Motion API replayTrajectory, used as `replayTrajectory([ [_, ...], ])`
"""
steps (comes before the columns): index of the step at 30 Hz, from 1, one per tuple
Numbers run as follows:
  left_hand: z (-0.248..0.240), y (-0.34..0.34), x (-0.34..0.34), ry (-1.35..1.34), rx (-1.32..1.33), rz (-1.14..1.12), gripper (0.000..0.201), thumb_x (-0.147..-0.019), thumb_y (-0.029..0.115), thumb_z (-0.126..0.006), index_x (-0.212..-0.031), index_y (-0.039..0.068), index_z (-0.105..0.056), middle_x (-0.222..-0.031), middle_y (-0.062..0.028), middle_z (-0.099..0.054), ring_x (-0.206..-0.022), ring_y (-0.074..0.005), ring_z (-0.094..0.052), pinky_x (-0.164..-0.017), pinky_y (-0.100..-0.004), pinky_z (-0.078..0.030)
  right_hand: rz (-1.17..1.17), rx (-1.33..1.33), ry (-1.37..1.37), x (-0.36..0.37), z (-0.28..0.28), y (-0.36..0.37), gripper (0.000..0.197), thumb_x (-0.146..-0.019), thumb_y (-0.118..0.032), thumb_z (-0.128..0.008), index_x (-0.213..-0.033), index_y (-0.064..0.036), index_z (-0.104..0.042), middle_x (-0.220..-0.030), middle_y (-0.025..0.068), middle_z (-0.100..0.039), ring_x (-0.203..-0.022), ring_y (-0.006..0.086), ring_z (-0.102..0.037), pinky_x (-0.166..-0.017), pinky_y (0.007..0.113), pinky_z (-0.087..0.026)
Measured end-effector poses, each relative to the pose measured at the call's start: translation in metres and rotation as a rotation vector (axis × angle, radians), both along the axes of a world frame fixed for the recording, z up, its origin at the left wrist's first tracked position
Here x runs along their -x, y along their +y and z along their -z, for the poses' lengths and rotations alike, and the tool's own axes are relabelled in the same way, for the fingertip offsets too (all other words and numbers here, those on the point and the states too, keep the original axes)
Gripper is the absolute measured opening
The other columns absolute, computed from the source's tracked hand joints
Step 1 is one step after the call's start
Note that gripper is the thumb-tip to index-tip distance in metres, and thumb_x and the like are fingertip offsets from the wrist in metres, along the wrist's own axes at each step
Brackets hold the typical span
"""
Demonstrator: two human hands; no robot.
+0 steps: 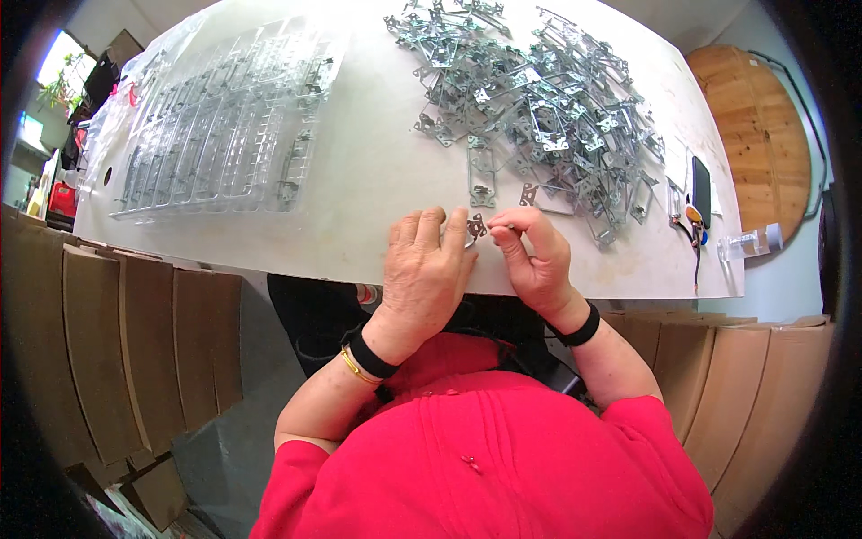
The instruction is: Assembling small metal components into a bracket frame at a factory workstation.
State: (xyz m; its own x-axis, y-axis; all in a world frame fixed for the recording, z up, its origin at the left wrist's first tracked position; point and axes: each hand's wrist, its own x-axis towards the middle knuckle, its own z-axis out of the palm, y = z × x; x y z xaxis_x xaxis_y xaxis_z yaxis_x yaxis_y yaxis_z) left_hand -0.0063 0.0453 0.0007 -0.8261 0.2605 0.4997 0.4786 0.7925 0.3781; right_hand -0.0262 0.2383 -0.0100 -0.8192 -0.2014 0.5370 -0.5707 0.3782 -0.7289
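My left hand [424,269] rests at the table's near edge, its fingers long and close together. A small metal bracket [477,225] with a holed end plate sticks out beside its index finger and thumb, and the hand covers the rest. Just to the right, my right hand [540,260] pinches thumb against index finger beside that plate. A tiny dark bit shows at the fingertips, too small to name. Beyond the hands lies a single bracket [482,172] with a rectangular frame, and a big heap of similar metal brackets [548,99] spreads behind it.
Clear plastic trays [224,135] with metal parts in their slots cover the table's [359,162] left side. At the right edge are a black flat device [700,190], a cord and a clear bottle [750,242]. Cardboard boxes [144,350] stand below on both sides. A round wooden board [754,135] leans behind.
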Motion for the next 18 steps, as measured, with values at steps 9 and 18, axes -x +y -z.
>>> replayTrajectory([
  [9, 0.006, 0.017, 0.008, 0.001, 0.032, 0.008, 0.035, -0.089, 0.013, -0.075, -0.122, 0.004, -0.067, -0.105, -0.0122, -0.066, -0.100, -0.0319, -0.062, -0.092, -0.0441, -0.048, 0.091, 0.213, -0.125, 0.003, 0.016, 0.002, 0.011, -0.107, -0.012, -0.068, -0.110, -0.0022, -0.066, -0.093, 0.0059, -0.071, -0.076, 0.0117, -0.067, -0.071, 0.027, -0.055],
  [18, -0.026, 0.005, 0.001, -0.053, -0.199, 0.118, 0.015, -0.090, 0.003, -0.073, -0.104, 0.007, -0.070, -0.094, -0.0104, -0.069, -0.092, -0.0322, -0.066, -0.096, -0.0470, -0.049, 0.124, 0.283, -0.223, 0.003, 0.011, 0.002, 0.015, -0.108, -0.017, -0.068, -0.109, -0.0027, -0.065, -0.094, 0.0034, -0.072, -0.077, 0.0088, -0.065, -0.071, 0.024, -0.053],
])
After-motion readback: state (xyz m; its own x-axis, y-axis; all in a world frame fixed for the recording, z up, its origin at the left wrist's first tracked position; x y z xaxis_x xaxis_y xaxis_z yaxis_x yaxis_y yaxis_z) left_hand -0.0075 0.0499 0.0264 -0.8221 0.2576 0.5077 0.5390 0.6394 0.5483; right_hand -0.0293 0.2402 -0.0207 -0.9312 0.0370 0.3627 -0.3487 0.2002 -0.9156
